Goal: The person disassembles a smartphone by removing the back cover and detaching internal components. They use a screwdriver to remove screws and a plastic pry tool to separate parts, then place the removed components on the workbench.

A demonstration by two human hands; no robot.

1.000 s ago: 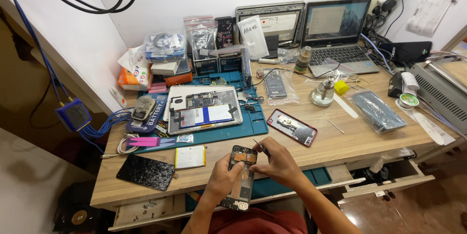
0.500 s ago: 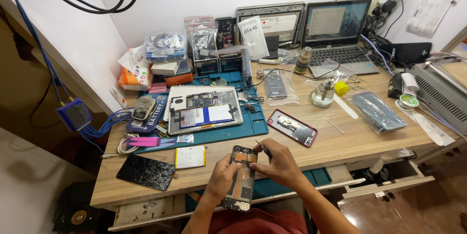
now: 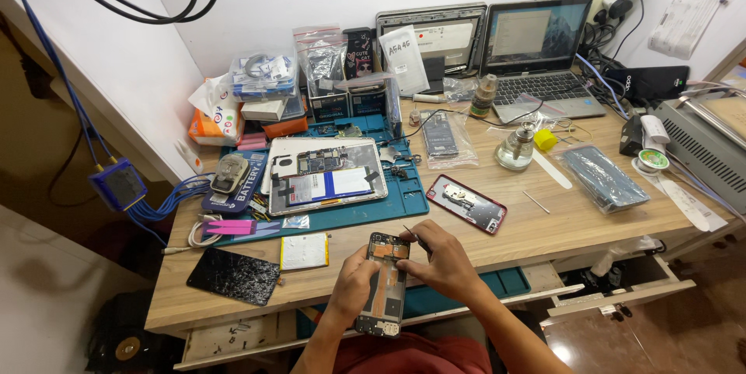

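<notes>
Head view of a wooden workbench [image 3: 590,222] used for phone repair. We see the left hand [image 3: 351,281] closed around the left edge of an opened smartphone [image 3: 384,285], which lies lengthwise over the near edge of the bench with its back cover off and its circuit board exposed. The right hand [image 3: 444,264] rests on the phone's right edge and pinches a thin dark tool [image 3: 412,233], its tip raised just above the phone's upper right corner; we cannot tell whether the tip touches the phone.

Left of the hands lie a pale rectangular battery [image 3: 304,250] and, farther left, a cracked black screen panel [image 3: 232,275]. Behind them a teal repair mat [image 3: 365,211] carries a disassembled tablet [image 3: 322,177]. A second opened phone with a red frame [image 3: 466,203] lies just right of the mat. A glass spirit bottle [image 3: 517,148] stands near the bench's middle, and an open laptop [image 3: 536,55] stands at the rear against the wall. A drawer [image 3: 622,288] stands pulled out below the bench at the right.
</notes>
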